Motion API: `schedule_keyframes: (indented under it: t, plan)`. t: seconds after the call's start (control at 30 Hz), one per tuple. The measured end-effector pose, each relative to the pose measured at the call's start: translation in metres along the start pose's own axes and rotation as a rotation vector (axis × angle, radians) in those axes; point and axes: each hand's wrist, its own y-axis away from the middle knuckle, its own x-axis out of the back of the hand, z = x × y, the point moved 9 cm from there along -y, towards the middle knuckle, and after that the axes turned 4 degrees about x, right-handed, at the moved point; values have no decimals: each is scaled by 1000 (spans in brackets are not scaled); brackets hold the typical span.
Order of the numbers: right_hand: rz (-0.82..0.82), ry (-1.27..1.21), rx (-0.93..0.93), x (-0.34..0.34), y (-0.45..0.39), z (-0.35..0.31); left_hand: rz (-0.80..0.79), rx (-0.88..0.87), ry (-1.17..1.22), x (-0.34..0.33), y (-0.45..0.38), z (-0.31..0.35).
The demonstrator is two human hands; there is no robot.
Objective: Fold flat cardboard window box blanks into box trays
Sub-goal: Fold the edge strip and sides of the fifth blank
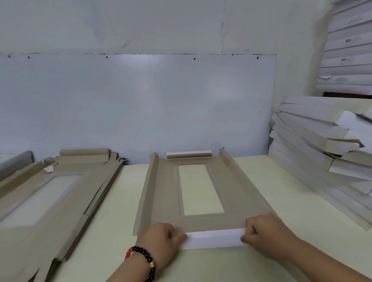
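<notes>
A brown cardboard window box blank [166, 198] lies on the pale table [260, 201] in front of me, its long side flaps raised and its far end flap folded up. Its near end flap [215, 239] is turned over and shows its white side. My left hand [163, 240], with a bead bracelet on the wrist, pinches the left end of that flap. My right hand [267, 234] pinches its right end.
A pile of flat brown blanks [43, 204] lies on the left of the table. Folded white box trays [334, 153] are stacked at the right, with more stacked high at the upper right [353, 50]. A white board [135, 104] stands behind the table.
</notes>
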Motion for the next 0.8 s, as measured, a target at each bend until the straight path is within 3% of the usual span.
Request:
schedule_keyframes:
  t: [0.3,0.43,0.57,0.63,0.7,0.8]
  plan:
    - [-9,-91,94,-4,4,-13,105,-170,-107,-8,15,16]
    - [-86,21,111,-14,1,-17,46,-132,-303,-18,13,14]
    - [-56,8,166,-1,1,-27,168,-119,-413,0,13,26]
    - [26,103,276,13,13,-45,205,-182,-444,8,21,39]
    - [212,241,434,20,27,-56,230,-339,-535,7,36,53]
    - [385,223,628,12,58,-65,295,-577,-481,-7,63,58]
